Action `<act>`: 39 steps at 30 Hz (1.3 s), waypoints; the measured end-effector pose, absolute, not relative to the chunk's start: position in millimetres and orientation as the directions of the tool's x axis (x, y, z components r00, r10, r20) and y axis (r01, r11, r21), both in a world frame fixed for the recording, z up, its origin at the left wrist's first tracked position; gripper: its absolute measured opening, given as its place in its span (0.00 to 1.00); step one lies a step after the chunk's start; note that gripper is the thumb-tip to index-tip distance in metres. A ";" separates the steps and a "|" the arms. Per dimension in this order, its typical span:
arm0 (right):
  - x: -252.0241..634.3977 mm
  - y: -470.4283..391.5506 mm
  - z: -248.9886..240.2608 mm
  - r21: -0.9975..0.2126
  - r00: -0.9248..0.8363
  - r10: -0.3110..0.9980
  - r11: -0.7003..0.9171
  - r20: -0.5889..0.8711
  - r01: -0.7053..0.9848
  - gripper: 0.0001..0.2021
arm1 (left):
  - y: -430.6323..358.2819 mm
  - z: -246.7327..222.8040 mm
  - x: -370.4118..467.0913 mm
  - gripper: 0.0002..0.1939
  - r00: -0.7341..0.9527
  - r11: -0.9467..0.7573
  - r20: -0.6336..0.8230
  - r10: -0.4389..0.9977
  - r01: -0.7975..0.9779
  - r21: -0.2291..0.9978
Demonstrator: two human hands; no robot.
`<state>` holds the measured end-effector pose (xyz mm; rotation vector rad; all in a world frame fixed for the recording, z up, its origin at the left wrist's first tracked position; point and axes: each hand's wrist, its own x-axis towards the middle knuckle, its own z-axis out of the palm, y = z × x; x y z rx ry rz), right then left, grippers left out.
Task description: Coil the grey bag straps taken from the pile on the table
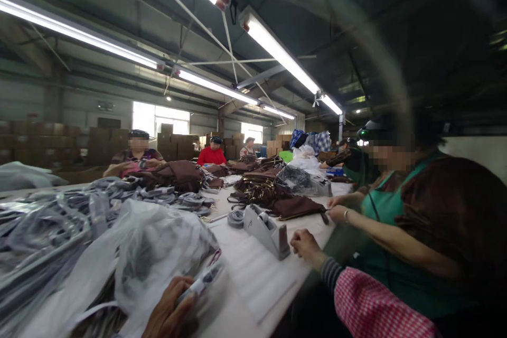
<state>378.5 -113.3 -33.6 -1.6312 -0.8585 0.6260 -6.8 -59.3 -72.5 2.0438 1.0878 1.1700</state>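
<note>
At the far left, a heap of grey straps (51, 232) spreads across the table (261, 290), with stacked cardboard boxes (43, 148) against the wall behind. Next comes a clear plastic bag (162, 237), large and crumpled, lying over part of the straps. In front of it, low in the view, the left hand (172, 303) is closed around a small grey-and-white bundle (204, 279) with a bit of pink at its far end; the bundle is just beside the bag, near the table's front. Further back sits a person in a red top (213, 156). To the right, a grey coil (236, 218) lies beside a tape dispenser (266, 232), and behind these is a pile of brown pouches (257, 187) with gold-coloured zips. The right hand (307, 245), below a red checked sleeve (376, 298), is just beside the dispenser's front end, its fingers bent; the view is too blurred to tell whether they grip anything. At the far right, a co-worker in a green apron (390, 222) has both hands near a brown pouch's end.
</note>
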 end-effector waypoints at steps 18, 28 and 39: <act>159.5 -138.8 -26.9 -0.979 -0.002 0.996 0.086 0.088 -0.183 0.21 | -87.0 -59.5 -6.3 0.12 0.307 -0.661 0.586 0.750 0.311 0.684; 141.1 -120.1 -32.6 -0.995 0.127 0.989 0.089 0.083 -0.047 0.17 | -82.4 -71.9 -0.5 0.05 0.231 -0.736 0.720 0.654 0.413 0.536; 142.2 -110.9 -40.5 -0.998 0.116 0.993 -0.001 -0.008 -0.061 0.22 | -77.8 -76.1 -1.3 0.04 0.201 -0.735 0.752 0.627 0.474 0.486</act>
